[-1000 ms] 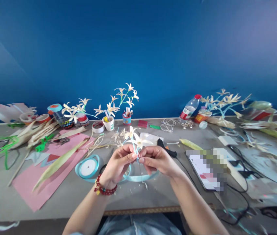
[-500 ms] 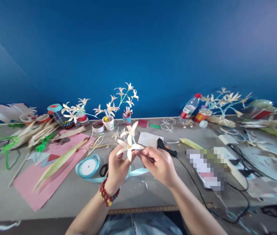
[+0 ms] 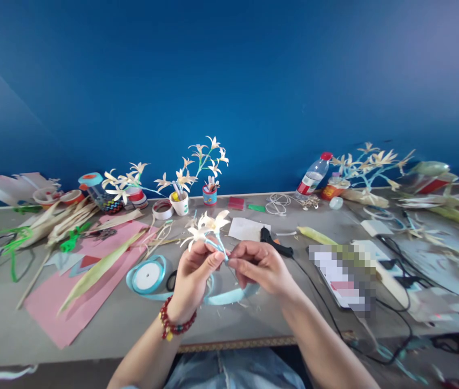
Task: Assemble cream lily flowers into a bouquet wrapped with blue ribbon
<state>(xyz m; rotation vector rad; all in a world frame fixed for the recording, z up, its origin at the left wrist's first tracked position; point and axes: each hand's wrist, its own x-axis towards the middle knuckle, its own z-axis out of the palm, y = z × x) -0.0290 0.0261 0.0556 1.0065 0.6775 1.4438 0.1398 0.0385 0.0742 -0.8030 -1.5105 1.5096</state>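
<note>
At the centre of the frame, just below the middle, a cream flower sprig [image 3: 216,222] is held over the tabletop [image 3: 140,329]. Left hand [image 3: 194,273]: fingers narrow, pinching the light-blue stem. Right hand [image 3: 261,266]: thumb and forefinger drawn together on the stem's lower part.

Change over the last half second: the blossoms have swung up and to the left, no longer facing the camera across the left fingertips. The stem now shows down to where both hands meet; judged from this, the turn puts the pinched part within easy working reach.

Counts: sprig blossoms, at least two, overlap prevents an exact figure. Ribbon spool [image 3: 147,276], one, left of centre. Hot glue gun [image 3: 274,243], one, right of centre. Flower arrangements behind, three: upper centre [image 3: 203,162], left [image 3: 126,181], right [image 3: 369,162]. Red-capped bottle [image 3: 312,177], one, right of centre.
</note>
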